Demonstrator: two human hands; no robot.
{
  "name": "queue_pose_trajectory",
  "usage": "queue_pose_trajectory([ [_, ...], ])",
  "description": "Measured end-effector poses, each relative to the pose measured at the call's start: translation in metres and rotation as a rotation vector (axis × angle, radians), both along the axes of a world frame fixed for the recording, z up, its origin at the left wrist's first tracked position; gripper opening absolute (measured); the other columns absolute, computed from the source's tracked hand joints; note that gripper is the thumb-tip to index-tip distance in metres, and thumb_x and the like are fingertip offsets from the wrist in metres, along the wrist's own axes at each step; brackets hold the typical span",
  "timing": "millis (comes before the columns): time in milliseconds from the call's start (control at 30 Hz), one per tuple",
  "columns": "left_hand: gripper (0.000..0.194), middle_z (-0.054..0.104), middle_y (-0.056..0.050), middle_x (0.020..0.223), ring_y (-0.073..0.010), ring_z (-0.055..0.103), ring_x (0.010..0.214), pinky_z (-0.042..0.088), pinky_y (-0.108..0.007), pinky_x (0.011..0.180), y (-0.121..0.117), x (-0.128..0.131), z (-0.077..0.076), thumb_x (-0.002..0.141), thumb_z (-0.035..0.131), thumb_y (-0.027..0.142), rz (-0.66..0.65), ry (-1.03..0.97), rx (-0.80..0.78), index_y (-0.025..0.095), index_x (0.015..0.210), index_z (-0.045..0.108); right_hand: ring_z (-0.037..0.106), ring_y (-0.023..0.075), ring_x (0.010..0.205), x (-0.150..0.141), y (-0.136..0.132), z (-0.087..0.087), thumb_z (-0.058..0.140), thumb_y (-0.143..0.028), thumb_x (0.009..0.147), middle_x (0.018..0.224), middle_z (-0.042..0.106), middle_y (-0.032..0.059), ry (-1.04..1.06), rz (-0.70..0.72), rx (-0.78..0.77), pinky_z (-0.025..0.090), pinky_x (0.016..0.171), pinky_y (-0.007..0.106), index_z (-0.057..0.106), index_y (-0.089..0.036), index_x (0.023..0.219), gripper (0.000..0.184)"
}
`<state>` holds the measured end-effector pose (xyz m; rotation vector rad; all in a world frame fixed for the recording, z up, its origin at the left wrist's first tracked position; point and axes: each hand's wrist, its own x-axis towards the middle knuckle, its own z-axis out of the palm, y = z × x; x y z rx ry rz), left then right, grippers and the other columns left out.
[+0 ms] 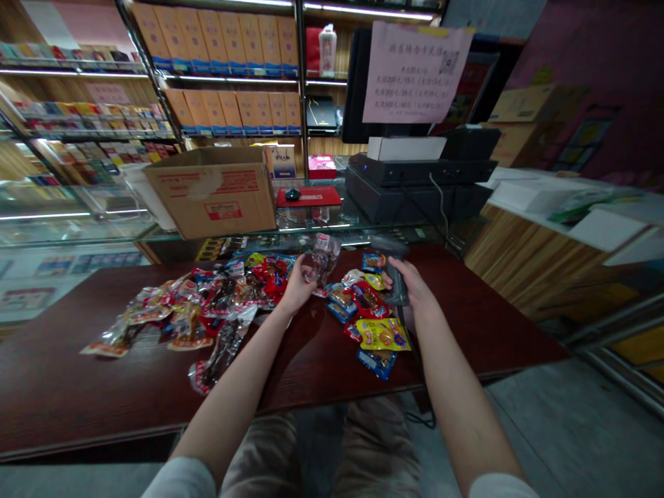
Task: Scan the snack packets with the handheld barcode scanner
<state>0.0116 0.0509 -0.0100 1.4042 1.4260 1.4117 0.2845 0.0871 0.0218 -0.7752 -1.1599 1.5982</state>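
My left hand (299, 285) is closed on a clear vacuum-packed snack (325, 257) with dark contents and a red-and-white label, lifted over the table. My right hand (407, 280) grips a dark handheld barcode scanner (395, 277), its head pointing toward the left and its cable hanging down past the table edge. To the left of my left hand lies a loose heap of packaged snacks (228, 294), many in clear and red wrappers. Between and below my hands sits a smaller pile with a yellow snack packet (382, 335) and a blue packet (377, 362).
The dark red table (129, 394) carries both piles. Behind it, a glass counter holds a cardboard box (218, 194), a mouse (292, 194) on a red pad, and a cash register (420, 183) under a monitor with a paper sign (418, 72). A wood-sided counter (539, 256) stands at right.
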Motion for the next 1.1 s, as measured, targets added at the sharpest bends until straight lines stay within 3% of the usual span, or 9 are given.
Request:
queue_pose_trajectory([
  [267,0.058,0.067,-0.009,0.111,-0.0201,0.062,0.105,0.046,-0.04,0.1,0.002,0.004,-0.008,0.063,0.05,0.001,-0.023,0.199,0.077,0.013,0.118,0.059,0.043,0.0088,0.039,-0.033,-0.026,0.011,0.072,-0.044,0.073,0.05,0.052,-0.0047,-0.073,0.158,0.03,0.034,0.039,0.022,0.054,-0.018,0.089,0.035],
  [500,0.045,0.069,-0.009,0.103,-0.0188,0.064,0.096,0.05,-0.037,0.092,0.002,0.008,-0.011,0.071,0.053,0.007,-0.055,0.192,0.08,0.012,0.115,0.06,0.042,0.0098,0.04,-0.035,-0.026,0.006,0.072,-0.046,0.074,0.047,0.048,-0.0067,-0.075,0.18,0.025,0.036,0.042,0.024,0.052,-0.021,0.09,0.035],
  [733,0.038,0.069,-0.006,0.098,-0.0169,0.064,0.09,0.051,-0.033,0.088,-0.001,0.008,-0.011,0.074,0.053,0.008,-0.087,0.172,0.058,0.013,0.111,0.06,0.04,0.0069,0.042,-0.038,-0.027,0.008,0.076,-0.043,0.07,0.063,0.054,-0.0032,-0.019,0.145,0.04,0.035,0.038,0.022,0.055,-0.019,0.09,0.037],
  [933,0.046,0.069,-0.009,0.103,-0.0196,0.064,0.098,0.05,-0.036,0.093,-0.001,0.008,-0.003,0.073,0.05,0.006,-0.02,0.252,0.02,0.011,0.117,0.06,0.04,0.0059,0.042,-0.034,-0.026,0.011,0.074,-0.041,0.072,0.069,0.058,-0.0006,-0.006,0.138,0.043,0.034,0.036,0.022,0.056,-0.018,0.087,0.033],
  [1000,0.049,0.068,-0.012,0.108,-0.0217,0.063,0.104,0.048,-0.037,0.096,-0.003,0.001,0.006,0.073,0.05,0.006,0.049,0.361,0.019,0.011,0.12,0.059,0.041,0.0059,0.042,-0.029,-0.024,0.011,0.074,-0.04,0.071,0.072,0.06,0.0001,0.018,0.094,0.051,0.034,0.036,0.022,0.057,-0.019,0.09,0.033],
  [1100,0.053,0.063,-0.015,0.118,-0.0263,0.062,0.108,0.048,-0.04,0.095,-0.012,-0.014,0.023,0.077,0.049,0.011,0.224,0.63,-0.038,0.012,0.129,0.053,0.043,0.008,0.04,-0.019,-0.018,0.009,0.072,-0.041,0.073,0.059,0.056,-0.0016,0.028,0.032,0.061,0.034,0.036,0.022,0.059,-0.018,0.089,0.031],
])
